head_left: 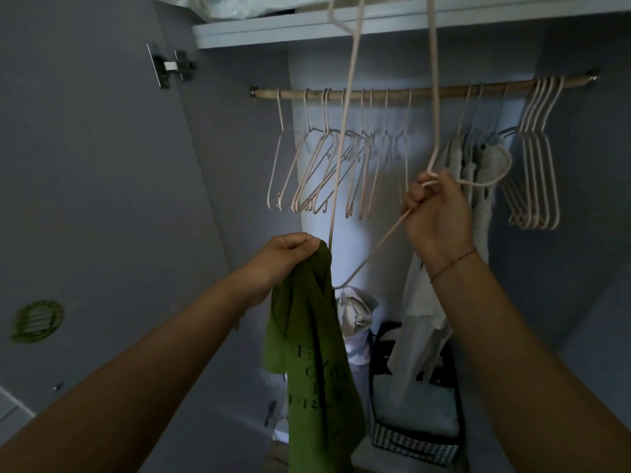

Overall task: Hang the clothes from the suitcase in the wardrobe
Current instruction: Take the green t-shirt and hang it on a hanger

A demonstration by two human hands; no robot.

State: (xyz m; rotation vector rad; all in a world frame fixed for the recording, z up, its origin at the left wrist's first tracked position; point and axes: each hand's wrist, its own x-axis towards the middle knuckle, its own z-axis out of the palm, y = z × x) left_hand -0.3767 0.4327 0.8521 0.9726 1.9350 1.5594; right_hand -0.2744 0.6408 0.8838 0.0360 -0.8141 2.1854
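A green garment with dark lettering (309,353) hangs from my left hand (283,257), which grips its top edge. My right hand (435,209) is closed around a pale pink hanger (345,138), held close to the camera in front of the wardrobe, its hook curling past my fingers to the right. The hanger's lower corner sits just right of the garment's top. Behind them runs the wooden rail (423,89) with several empty pink hangers (327,165) on its left. The suitcase is out of view.
Light-coloured clothes (478,186) hang right of centre on the rail, with more empty hangers (536,179) at the far right. A shelf (273,34) spans the top. The open door (85,165) stands at left. A dark basket (415,435) and bundled fabric sit on the wardrobe floor.
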